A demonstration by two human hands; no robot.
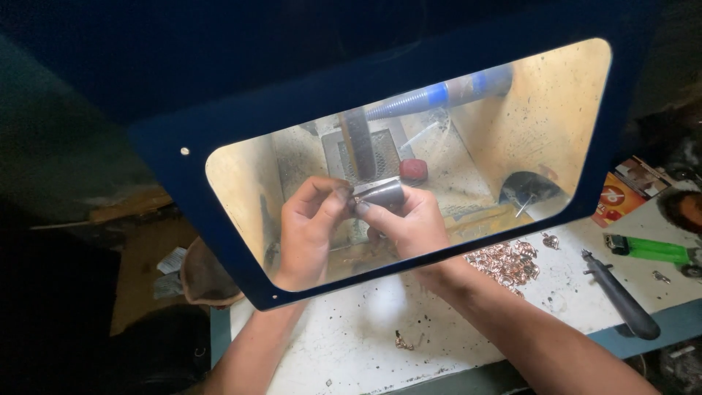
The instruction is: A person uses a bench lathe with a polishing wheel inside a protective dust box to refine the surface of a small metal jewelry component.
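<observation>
Head view: behind the clear shield [219,164], the left hand [307,223] and right hand [409,223] are both closed in a pinch on a small metal piece [382,194], held just beside the buffing wheel [360,143]. Work appears in progress. A pile of pieces [504,261] lies on the bench [365,322].

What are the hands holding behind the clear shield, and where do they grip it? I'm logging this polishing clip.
Both hands hold a small grey metal cylinder: the left hand pinches its left end, and the right hand supports it from beneath.
</observation>
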